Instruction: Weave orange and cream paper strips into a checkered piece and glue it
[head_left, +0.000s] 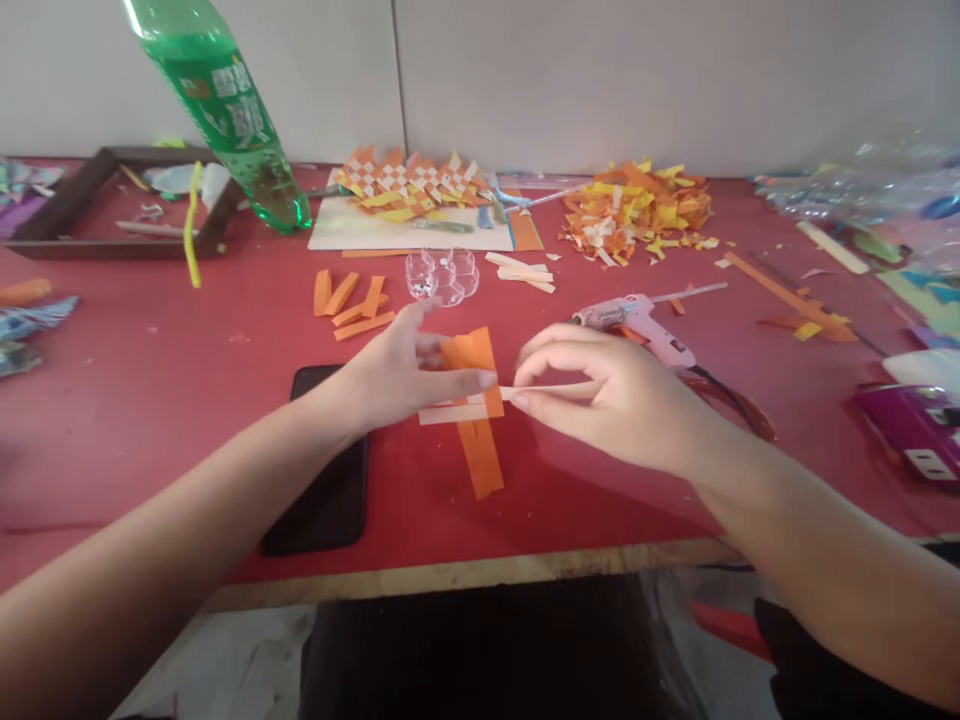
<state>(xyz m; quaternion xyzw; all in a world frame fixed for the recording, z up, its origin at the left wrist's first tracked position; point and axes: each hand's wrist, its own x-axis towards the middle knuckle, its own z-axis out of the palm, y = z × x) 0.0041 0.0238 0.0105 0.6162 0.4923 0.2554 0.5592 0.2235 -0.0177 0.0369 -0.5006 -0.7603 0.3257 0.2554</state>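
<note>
Near the table's front, orange paper strips [481,465] cross with pale strips in a small weave. My left hand [405,365] holds the orange strips, its thumb across them and its other fingers behind, partly hidden. Between the thumb and fingertips of my right hand [592,390] is a narrow cream paper strip [507,393]; its left end runs in at the orange strips. Another pale strip [442,414] lies across the lower part of the weave. Just beyond my hands are loose orange strips [363,325] and cream strips [523,271].
A black phone [319,505] lies under my left forearm. Behind my right hand rests a pink glue gun [646,325] with a cord. Farther back stand a clear divided tray [444,290], a green bottle [240,130], a woven paper piece [412,185] and a pile of paper bits [637,210].
</note>
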